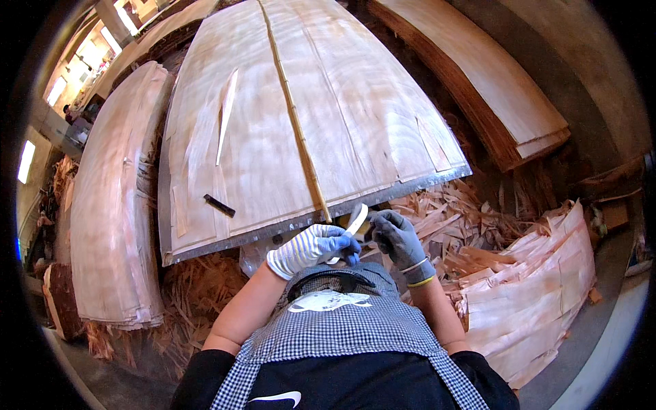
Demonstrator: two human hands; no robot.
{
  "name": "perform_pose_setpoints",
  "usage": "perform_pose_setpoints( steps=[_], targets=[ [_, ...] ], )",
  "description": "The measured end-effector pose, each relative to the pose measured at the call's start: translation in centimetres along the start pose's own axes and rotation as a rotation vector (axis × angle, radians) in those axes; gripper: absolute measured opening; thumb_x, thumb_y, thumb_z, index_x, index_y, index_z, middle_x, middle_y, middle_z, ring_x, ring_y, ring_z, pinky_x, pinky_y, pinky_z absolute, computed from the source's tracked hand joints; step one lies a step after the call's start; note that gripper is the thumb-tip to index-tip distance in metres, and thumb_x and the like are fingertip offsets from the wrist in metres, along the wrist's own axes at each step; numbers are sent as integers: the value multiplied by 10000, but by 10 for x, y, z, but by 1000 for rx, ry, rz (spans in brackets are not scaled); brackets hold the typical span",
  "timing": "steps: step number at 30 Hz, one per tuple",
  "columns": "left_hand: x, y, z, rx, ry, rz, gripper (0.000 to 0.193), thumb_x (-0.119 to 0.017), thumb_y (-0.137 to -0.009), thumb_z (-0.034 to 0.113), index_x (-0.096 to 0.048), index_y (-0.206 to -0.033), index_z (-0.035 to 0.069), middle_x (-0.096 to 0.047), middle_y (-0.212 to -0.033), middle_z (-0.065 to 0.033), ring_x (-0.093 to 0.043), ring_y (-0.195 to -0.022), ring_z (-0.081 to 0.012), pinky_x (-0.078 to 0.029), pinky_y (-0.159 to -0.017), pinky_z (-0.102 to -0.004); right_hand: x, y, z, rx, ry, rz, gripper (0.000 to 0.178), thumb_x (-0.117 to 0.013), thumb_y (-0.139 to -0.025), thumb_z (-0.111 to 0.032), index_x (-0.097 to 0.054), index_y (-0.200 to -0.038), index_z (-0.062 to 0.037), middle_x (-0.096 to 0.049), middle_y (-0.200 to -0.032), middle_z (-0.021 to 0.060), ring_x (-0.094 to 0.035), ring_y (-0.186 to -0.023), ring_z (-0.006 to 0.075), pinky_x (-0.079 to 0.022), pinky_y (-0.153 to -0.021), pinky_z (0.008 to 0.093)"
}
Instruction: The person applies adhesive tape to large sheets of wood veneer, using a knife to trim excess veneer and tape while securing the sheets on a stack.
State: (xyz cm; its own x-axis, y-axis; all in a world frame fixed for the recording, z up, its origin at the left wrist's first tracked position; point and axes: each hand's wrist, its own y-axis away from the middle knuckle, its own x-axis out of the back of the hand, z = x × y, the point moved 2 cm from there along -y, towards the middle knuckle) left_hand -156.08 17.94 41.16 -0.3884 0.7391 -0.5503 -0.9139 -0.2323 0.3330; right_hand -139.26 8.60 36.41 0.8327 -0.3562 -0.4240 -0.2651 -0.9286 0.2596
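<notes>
My left hand [311, 247], in a white-and-blue striped glove, is closed on a curled white strip [357, 221], perhaps tape, in front of my apron. Just to its right, my right hand [398, 240] in a grey glove has its fingers curled together; whatever they may hold is hidden. Both hands are near the front edge of a broad table covered by thin wood veneer sheets [369, 102]. A long thin bamboo-like stick [292, 116] lies lengthwise over the veneer, its near end just beyond my hands. A short black bar [219, 205] rests on the sheets at the left.
Stacks of veneer stand at the left [113, 198] and far right [485, 75]. At the lower right more sheets [533, 307] lie in a bent pile. Torn wood scraps [451, 219] heap beside the table's metal edge [437, 179]. A loose sliver [226, 113] lies on the veneer.
</notes>
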Motion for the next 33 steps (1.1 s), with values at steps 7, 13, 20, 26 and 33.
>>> perform_pose_setpoints(
  steps=[7, 13, 20, 26, 33],
  targets=[
    [-3, -11, -19, -21, 214, -152, 329, -506, -875, 224, -532, -1079, -34, -584, -996, -122, -603, -821, -208, -496, -752, -337, -28, 1, 1, 19, -27, -121, 238, -571, -833, -141, -549, -1033, -13, -582, -928, 16, -543, -822, 89, -445, -731, 212],
    [-7, -3, -13, 37, 433, -193, 310, -500, -873, 211, -527, -1052, -41, -618, -850, -127, -625, -745, -216, -513, -717, -357, -26, 5, 0, 126, 68, -114, 224, -617, -784, -50, -563, -995, 4, -592, -919, 24, -540, -844, 95, -446, -775, 233],
    [17, 3, 0, -310, 807, -278, 350, -415, -896, 279, -543, -1085, 13, -615, -845, -126, -594, -807, -320, -457, -793, -472, -15, 22, -3, 256, 370, 50, 312, -633, -770, -63, -557, -1067, -2, -611, -982, 55, -558, -875, 105, -446, -793, 245],
    [41, 23, 40, -559, 778, -47, 267, -464, -874, 227, -602, -1069, 109, -596, -830, -13, -549, -778, -164, -418, -775, -332, 40, 50, 3, 359, 908, 177, 317, -612, -716, -46, -587, -1032, -46, -626, -933, 123, -620, -837, 229, -481, -730, 294],
    [54, 42, 80, -808, 768, -192, 334, -489, -853, 234, -538, -1171, 143, -547, -1145, -69, -539, -994, -200, -380, -905, -424, 122, 78, 37, 133, 982, 406, 191, -615, -717, -122, -607, -900, -68, -619, -837, 139, -607, -774, 304, -480, -672, 360]
  ],
)
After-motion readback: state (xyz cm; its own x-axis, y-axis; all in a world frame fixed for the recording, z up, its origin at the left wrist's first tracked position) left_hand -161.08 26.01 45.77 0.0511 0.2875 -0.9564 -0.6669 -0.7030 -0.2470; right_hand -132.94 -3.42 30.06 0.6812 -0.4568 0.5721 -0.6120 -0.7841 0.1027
